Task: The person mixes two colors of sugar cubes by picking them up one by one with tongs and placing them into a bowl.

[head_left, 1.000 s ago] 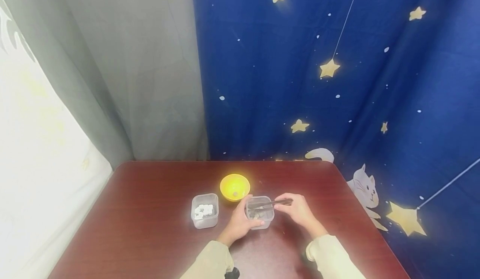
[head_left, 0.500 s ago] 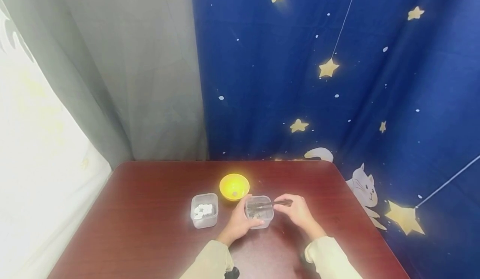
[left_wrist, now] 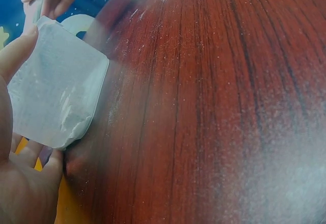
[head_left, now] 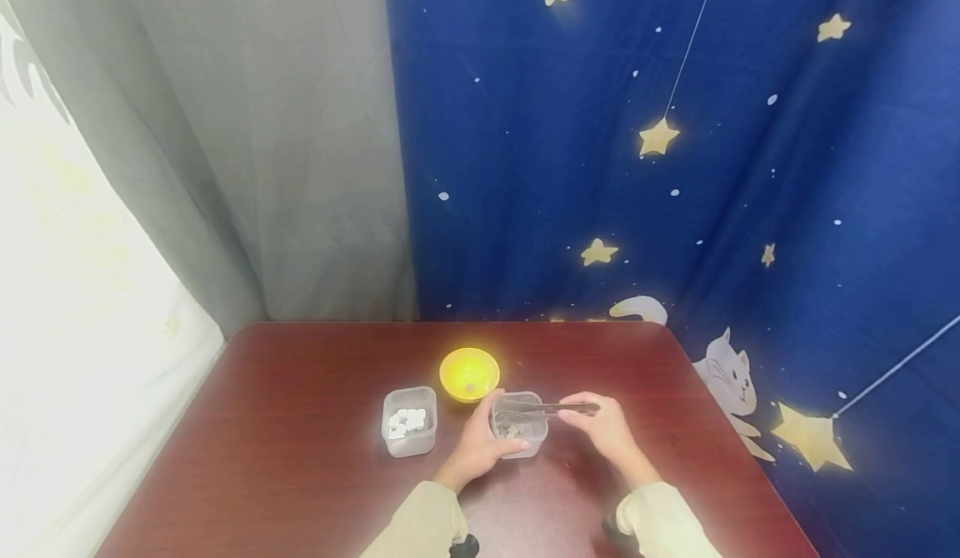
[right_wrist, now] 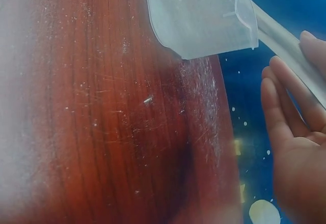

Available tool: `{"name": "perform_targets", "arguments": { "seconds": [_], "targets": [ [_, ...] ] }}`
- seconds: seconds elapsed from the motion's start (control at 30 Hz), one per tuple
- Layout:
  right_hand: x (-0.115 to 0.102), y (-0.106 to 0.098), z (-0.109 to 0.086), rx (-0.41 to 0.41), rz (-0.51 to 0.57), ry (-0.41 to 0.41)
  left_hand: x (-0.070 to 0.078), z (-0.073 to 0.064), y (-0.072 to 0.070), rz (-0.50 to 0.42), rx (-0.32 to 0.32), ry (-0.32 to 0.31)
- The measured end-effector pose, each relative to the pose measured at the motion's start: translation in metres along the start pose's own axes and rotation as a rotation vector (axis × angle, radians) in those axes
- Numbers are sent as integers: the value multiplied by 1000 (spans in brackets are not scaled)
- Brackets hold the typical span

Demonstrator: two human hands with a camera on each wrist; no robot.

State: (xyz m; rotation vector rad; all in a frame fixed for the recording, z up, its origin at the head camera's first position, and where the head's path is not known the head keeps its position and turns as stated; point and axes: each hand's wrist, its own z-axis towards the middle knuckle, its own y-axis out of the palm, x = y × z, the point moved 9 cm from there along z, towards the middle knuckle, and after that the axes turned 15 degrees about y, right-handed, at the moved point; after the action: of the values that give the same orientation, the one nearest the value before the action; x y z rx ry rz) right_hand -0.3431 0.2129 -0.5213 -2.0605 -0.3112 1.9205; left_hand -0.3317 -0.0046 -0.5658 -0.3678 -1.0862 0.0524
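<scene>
In the head view, my left hand [head_left: 477, 443] holds a clear plastic container [head_left: 531, 444], thumb on the near side and fingers on the far side. Several small greyish-brown pieces [head_left: 510, 430] lie in it. My right hand [head_left: 607, 429] pinches a pair of metal tongs [head_left: 573, 407] between thumb and fingers, right of the container. Their front end reaches over the rim into the container; whether the tips grip a piece is too blurred to tell. In the right wrist view the container wall [right_wrist: 204, 18] hides the tongs' tips.
A yellow bowl [head_left: 457, 366] with one small piece inside stands just behind my left hand. To the left is a second clear container [head_left: 410, 448] with several white cubes [head_left: 408, 420]. All stand on a dark red wooden table [head_left: 300, 458], with curtains behind.
My right hand has shifted slightly right, drawing the tongs with it, and the gap between their arms looks wider. My left hand and the container stay in place.
</scene>
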Motion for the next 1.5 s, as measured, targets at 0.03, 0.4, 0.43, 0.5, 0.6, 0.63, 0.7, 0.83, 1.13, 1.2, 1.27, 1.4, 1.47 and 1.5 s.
{"name": "perform_targets", "arguments": {
  "seconds": [0.03, 0.4, 0.43, 0.5, 0.6, 0.63, 0.7, 0.83, 1.13, 1.2, 1.27, 1.4, 1.47, 1.5],
  "targets": [
    [2, -1, 0, 2, 19, 10, 0, 0, 0, 3, -2, -5],
    [22, -9, -4, 0, 233, 97, 1, 0, 0, 7, -2, -13],
    [23, -9, -4, -5, 259, 104, 0, 0, 0, 8, -3, -13],
    [26, -9, -5, -17, 305, 118, 0, 0, 0, 3, -2, -22],
    [27, -11, -6, -33, 365, 127, 0, 0, 0, 3, 0, -17],
    [26, -12, -7, -35, 381, 129, 0, 0, 0, 4, 0, -14],
    [24, -14, -8, -38, 409, 122, 0, 0, 0, 6, 3, -4],
    [20, -19, -7, -32, 446, 88, 0, 0, 0, 14, 8, 9],
    [11, -25, -1, 1, 511, 73, -2, 0, -2, -11, 6, -31],
    [5, -25, 0, -7, 532, 52, -2, 0, -2, -13, 9, -30],
    [-2, -25, 2, -16, 564, 28, -3, 0, -2, -12, 9, -33],
    [-16, -23, 4, -32, 604, -12, -5, 0, -1, 6, 6, -38],
    [-23, -22, 5, -47, 611, -30, -5, 0, -1, 10, 6, -33],
    [-27, -21, 5, -53, 610, -37, -5, 0, -1, 10, 9, -28]
  ]
}}
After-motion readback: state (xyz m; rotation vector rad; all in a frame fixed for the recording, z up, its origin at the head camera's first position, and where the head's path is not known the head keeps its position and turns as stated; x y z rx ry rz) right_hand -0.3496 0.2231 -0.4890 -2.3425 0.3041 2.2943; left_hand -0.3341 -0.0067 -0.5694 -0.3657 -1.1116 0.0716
